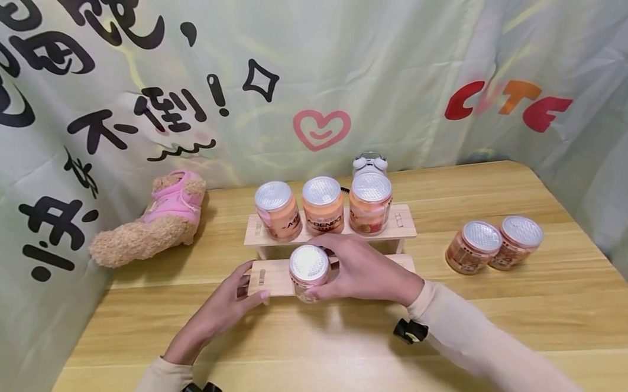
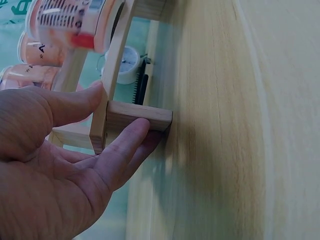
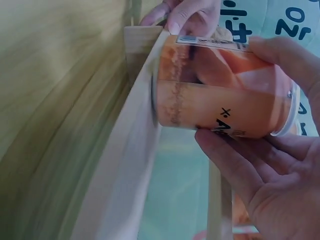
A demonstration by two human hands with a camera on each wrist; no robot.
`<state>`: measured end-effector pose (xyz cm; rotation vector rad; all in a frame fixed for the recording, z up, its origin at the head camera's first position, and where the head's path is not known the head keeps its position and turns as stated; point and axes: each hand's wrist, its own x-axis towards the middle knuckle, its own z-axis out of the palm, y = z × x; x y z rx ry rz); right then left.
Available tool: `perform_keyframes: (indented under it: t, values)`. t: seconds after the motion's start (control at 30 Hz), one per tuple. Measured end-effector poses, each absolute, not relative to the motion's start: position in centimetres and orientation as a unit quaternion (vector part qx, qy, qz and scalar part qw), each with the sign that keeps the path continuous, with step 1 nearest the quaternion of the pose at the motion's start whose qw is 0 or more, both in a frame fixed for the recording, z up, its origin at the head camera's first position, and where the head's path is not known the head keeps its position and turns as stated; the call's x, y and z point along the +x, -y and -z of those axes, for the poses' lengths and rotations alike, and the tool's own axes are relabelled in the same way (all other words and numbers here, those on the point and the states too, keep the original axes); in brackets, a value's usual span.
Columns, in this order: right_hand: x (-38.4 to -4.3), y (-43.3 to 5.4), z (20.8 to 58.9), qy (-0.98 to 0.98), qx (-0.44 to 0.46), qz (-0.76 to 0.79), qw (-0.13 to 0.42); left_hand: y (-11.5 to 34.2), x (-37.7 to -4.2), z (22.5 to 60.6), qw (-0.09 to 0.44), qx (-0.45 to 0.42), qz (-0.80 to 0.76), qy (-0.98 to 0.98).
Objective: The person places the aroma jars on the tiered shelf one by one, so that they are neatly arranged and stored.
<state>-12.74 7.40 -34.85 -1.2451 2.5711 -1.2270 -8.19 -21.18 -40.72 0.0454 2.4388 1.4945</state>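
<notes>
My right hand (image 1: 360, 269) holds a can (image 1: 309, 273) with a silver lid and an orange-pink label, thumb on one side and fingers on the other. The can is upright at the front plank of a two-step wooden rack (image 1: 273, 277); in the right wrist view the base of the can (image 3: 215, 95) is right at the plank. My left hand (image 1: 227, 301) grips the left end of that plank, its thumb at the front edge and fingers by the short leg (image 2: 140, 114). Three similar cans (image 1: 322, 205) stand in a row on the higher back plank.
Two more cans (image 1: 473, 246) stand side by side on the table (image 1: 497, 359) at right. A small white clock-like object (image 1: 370, 163) is behind the rack. At left lies a brown plush toy (image 1: 158, 223) in pink clothing. A printed curtain (image 1: 395, 64) hangs behind the table.
</notes>
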Motion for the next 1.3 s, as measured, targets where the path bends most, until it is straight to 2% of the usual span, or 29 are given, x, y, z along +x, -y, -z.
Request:
perform_keyframes:
  t: [0.3,0.57,0.97,1.3]
  values:
    - [-12.9,-5.2,35.8,-0.816,-0.384,0.432,-0.007,21.2,-8.2,40.7,0.142,0.016,-0.514,-0.846]
    - [-12.5,-3.9,36.8,-0.815,-0.373,0.44,-0.059,21.2,-8.2,40.7,0.14,0.02,-0.517,-0.844]
    - [-11.9,-4.5,37.4,-0.808,-0.373,0.451,-0.07,21.2,-8.1,40.8,0.14,0.016,-0.515,-0.846]
    - [-10.3,-7.7,36.8,-0.805,-0.369,0.461,-0.057,21.1,-8.1,40.9,0.138,0.019,-0.526,-0.839]
